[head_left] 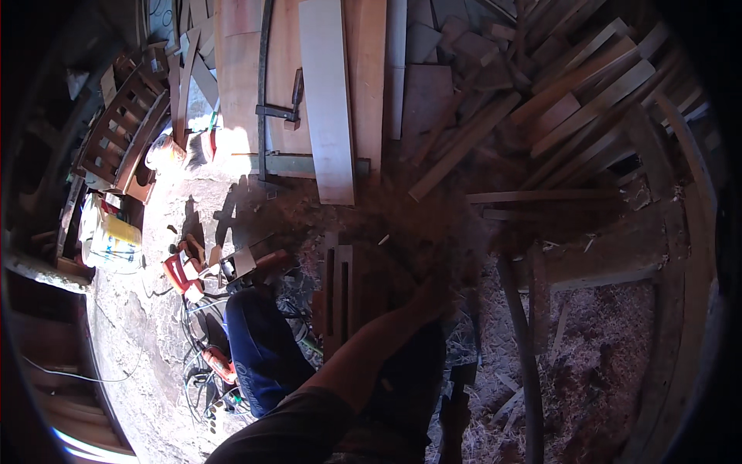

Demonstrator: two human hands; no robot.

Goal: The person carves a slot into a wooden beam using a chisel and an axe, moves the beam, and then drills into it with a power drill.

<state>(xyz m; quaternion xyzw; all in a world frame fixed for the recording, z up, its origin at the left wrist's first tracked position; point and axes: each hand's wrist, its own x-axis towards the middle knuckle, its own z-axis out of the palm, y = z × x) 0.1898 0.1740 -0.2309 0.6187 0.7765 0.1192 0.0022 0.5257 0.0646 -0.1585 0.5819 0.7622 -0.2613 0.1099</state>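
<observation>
Wooden slats point(340, 298) are standing upright in a small bundle on the sawdust floor point(610, 348), just left of the reaching hand point(433, 298). This hand is lying in shadow, so I cannot tell how far its grip is opening. Which arm it is, I cannot tell either. The slats are looking stiff and light, probably splintery; taking them near the middle seems best.

Dim workshop: sawdust floor point(603, 363), stacked planks point(587, 93), sunlit concrete patch point(147, 325) at left.
</observation>
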